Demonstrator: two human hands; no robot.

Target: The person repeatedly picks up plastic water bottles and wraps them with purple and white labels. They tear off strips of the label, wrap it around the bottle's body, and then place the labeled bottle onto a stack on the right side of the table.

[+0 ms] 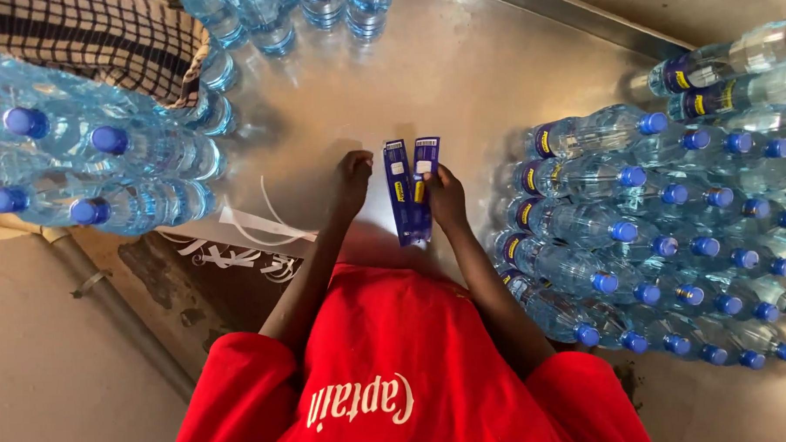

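Over the steel table [458,79], seen from the head cam, two blue labels [411,192] are held up side by side, pinched by the right hand [445,197]. Left hand [350,183] is curled loosely just beside them, touch can't be told. Bottles [637,239] are stacked right, more bottles [86,162] left.

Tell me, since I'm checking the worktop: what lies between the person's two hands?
In the head view, only the blue label strips lie between the left hand and right hand; the right hand holds them over the metal table.
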